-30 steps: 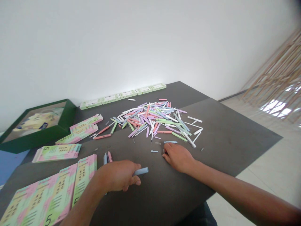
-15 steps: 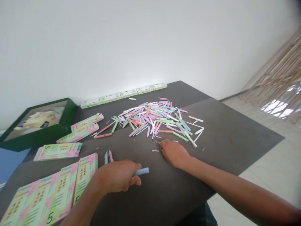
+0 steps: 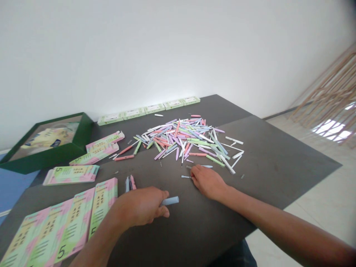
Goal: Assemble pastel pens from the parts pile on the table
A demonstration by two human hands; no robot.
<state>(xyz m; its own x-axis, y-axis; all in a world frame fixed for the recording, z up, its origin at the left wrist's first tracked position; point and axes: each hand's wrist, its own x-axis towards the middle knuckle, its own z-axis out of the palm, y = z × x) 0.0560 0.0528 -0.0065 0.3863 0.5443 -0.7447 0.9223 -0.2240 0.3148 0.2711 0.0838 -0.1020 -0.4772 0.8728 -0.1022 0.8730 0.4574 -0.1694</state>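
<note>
My left hand is closed around a pale blue pen barrel whose end sticks out to the right, low over the dark table. My right hand rests on the table with its fingers curled, fingertips at a small pale blue pen piece lying just to its left. Whether it grips anything is hidden. A heap of pastel pen parts in pink, green, purple, blue and white lies just beyond the right hand. Two assembled pens lie by the left hand.
Flat pink-and-green cartons lie at the near left, more further back. A green tray sits at the far left. A row of small green boxes lines the back edge. Wooden slats lean at the right.
My right hand has slid a little left and away, toward the small blue piece. My left hand keeps its hold on the blue barrel, nearly still. The view has shifted slightly.
</note>
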